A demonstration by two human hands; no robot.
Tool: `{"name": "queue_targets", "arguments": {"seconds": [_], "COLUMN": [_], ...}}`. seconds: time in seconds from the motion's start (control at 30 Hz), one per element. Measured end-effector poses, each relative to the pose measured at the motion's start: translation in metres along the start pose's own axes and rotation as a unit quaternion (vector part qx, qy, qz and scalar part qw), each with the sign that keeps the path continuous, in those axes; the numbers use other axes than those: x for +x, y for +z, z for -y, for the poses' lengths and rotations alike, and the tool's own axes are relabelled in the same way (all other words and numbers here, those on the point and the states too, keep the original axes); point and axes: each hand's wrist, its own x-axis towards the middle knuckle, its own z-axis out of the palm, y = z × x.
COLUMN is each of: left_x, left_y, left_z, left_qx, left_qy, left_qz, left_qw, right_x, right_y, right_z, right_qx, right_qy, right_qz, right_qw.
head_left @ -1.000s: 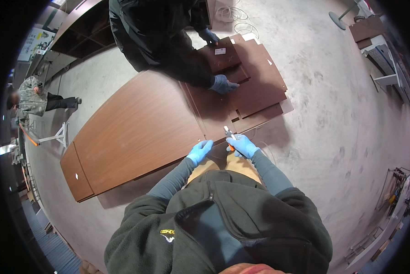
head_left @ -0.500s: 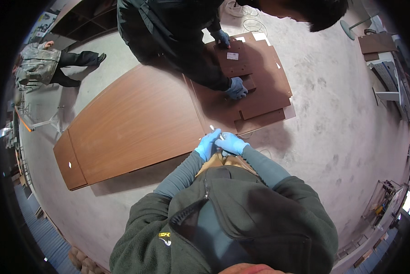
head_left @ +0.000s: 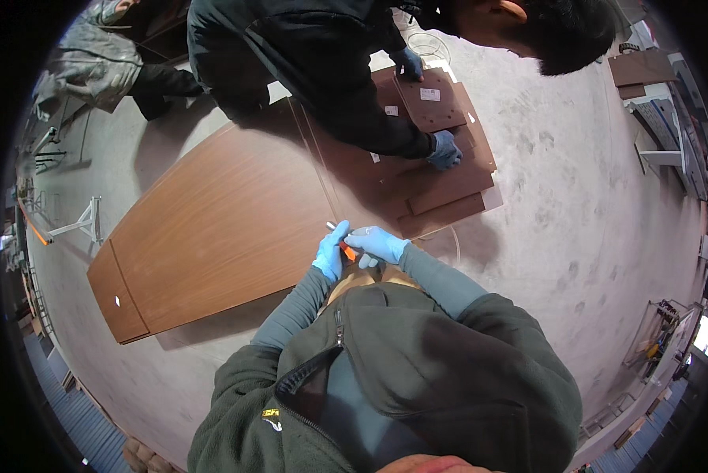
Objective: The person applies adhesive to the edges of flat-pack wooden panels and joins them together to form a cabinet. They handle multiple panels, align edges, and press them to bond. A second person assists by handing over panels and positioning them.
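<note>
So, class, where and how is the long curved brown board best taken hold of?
I'd grip the board by its long near edge, coming from the near side, hands spread, fingers underneath. That edge runs almost straight, and the shadow below suggests finger room above the floor. The far edge curves, with a co-worker on that side.

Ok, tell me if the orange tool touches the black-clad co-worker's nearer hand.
Apart. The head view plainly shows a gap, with brown boards visible between the tool and the co-worker's nearer hand.
</note>
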Motion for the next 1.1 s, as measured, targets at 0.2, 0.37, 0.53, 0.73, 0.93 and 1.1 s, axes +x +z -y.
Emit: {"name": "queue_targets", "arguments": {"seconds": [0.2, 0.37, 0.53, 0.73, 0.93, 1.1], "left_x": [0.035, 0.069, 0.090, 0.091, 0.080, 0.069], "left_y": [0.047, 0.086, 0.111, 0.147, 0.164, 0.146], "left_z": [0.006, 0.020, 0.024, 0.021, 0.018, 0.026], "left_qx": [0.000, 0.044, 0.113, 0.254, 0.282, 0.289], "left_qy": [-0.045, -0.029, -0.023, -0.040, -0.044, -0.053], "left_qz": [-0.033, -0.023, -0.018, -0.046, -0.033, -0.021], "left_qw": [0.998, 0.998, 0.993, 0.965, 0.958, 0.956], "right_x": [0.001, -0.003, -0.007, -0.027, -0.041, -0.053], "right_y": [-0.068, -0.114, -0.148, -0.165, -0.164, -0.142], "right_z": [-0.003, -0.029, -0.051, -0.056, -0.057, -0.060], "right_qx": [0.046, 0.129, 0.313, 0.353, 0.349, 0.288], "right_qy": [0.076, 0.080, 0.099, 0.079, 0.080, 0.055], "right_qz": [0.024, 0.036, 0.053, 0.019, 0.020, -0.034], "right_qw": [0.996, 0.988, 0.943, 0.932, 0.934, 0.956]}}
